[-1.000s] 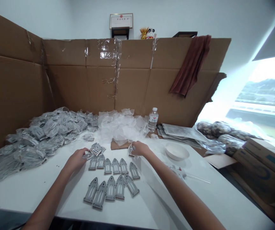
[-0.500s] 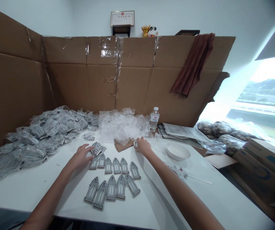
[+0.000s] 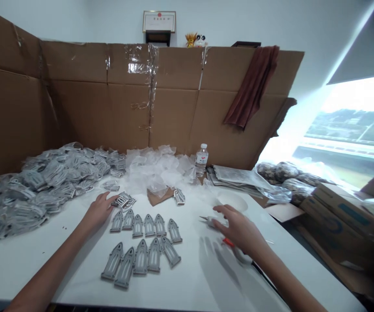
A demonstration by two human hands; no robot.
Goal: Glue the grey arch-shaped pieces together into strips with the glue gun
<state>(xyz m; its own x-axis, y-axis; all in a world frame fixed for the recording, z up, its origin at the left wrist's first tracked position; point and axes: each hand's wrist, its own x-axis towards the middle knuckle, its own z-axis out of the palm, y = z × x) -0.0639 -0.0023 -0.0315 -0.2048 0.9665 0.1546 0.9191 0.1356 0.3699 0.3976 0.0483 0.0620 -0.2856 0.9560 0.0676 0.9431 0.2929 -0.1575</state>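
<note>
My left hand point(image 3: 100, 209) is at the left end of a small pile of grey arched window-shaped pieces point(image 3: 124, 200), its thumb and fingers closed on the pile's edge. Below it, several like pieces point(image 3: 148, 225) lie in a row, with a second row of larger arched pieces point(image 3: 141, 256) nearer me. My right hand point(image 3: 239, 227) hovers over a glue gun point(image 3: 213, 222), fingers apart. The gun's metal nozzle points left and a red part shows under my hand; the rest is partly hidden. A single small piece point(image 3: 179, 197) lies by a brown cardboard scrap point(image 3: 159, 197).
A heap of bagged grey pieces point(image 3: 57, 169) covers the table's left. Crumpled clear bags point(image 3: 159, 167), a water bottle point(image 3: 201, 160) and flat packs point(image 3: 235, 175) line the back. A white dish point(image 3: 232, 199) sits behind my right hand. Cardboard walls point(image 3: 177, 112) enclose the table.
My right hand has let go of the small piece by the cardboard scrap and moved right and nearer me, over the glue gun. My left hand stays at the pile. The view has shifted slightly.
</note>
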